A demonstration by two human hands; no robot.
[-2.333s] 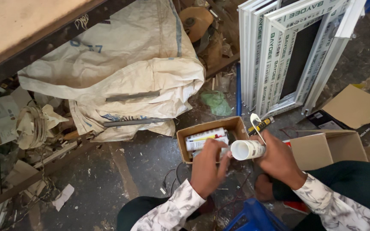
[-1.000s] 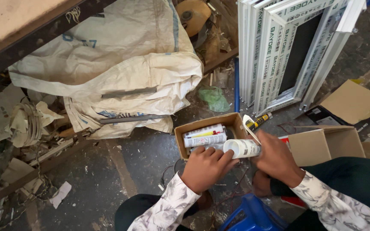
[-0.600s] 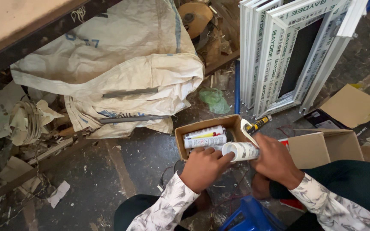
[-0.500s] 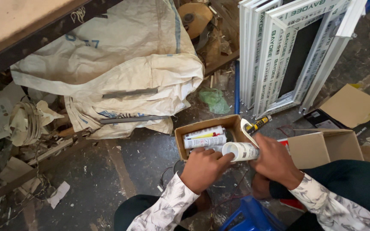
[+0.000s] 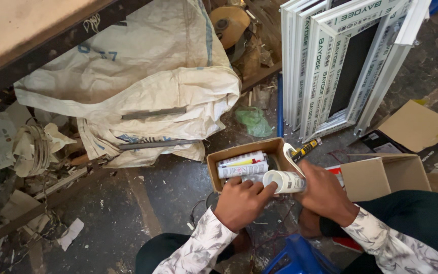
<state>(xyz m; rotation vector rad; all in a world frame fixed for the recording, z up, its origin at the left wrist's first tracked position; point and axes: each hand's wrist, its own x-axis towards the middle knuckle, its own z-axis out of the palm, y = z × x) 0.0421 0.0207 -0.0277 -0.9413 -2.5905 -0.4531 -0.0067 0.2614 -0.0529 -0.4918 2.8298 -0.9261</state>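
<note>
The person's two hands meet low in the middle, just in front of a small brown cardboard box (image 5: 214,170) that sits on the dirty floor (image 5: 148,203). The right hand (image 5: 325,195) is wrapped around a white tube (image 5: 284,181) and holds it sideways, with its round flat end pointing to the left. The left hand (image 5: 240,202) is curled, with its fingertips (image 5: 268,189) pressed against that round end. So both hands are closed on the same tube, one gripping its body and one touching its end.

The tube is right at the near edge of the box, a little above it. Inside the box lie more white tubes (image 5: 243,166), packed side by side. A small yellow and black tool (image 5: 306,149) lies just past the far corner of the box.

Behind the box is a big lumpy white sack (image 5: 143,91) with grey metal strips lying on it. To the right, white window frames (image 5: 345,61) stand leaning together. Another open cardboard box (image 5: 386,175) sits beside the right arm. A crumpled green bag (image 5: 253,122) lies between the sack and the frames. A blue plastic thing (image 5: 300,259) is down by the person's knees.
</note>
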